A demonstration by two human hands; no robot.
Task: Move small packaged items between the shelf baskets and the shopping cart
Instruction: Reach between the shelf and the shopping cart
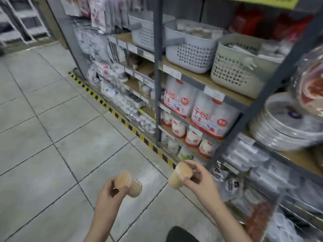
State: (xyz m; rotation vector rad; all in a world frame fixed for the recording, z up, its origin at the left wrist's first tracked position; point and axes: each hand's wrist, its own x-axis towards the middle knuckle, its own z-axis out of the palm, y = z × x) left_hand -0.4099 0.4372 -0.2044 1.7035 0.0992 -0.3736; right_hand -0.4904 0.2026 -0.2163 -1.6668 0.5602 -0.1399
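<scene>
Two small tan cylindrical packs are held low over the tiled floor (pixel 52 119): the left hand (pixel 109 193) curls its grip round one pack (pixel 128 184), the right hand (pixel 201 180) pinches the other (pixel 180 174). Beyond, on the shelf (pixel 192 75), stand a lavender basket (pixel 190 49) and, beside it, a beige basket (pixel 234 70).

two tan tubs (pixel 128 183) (pixel 180 172), tilted, in-hand
</scene>
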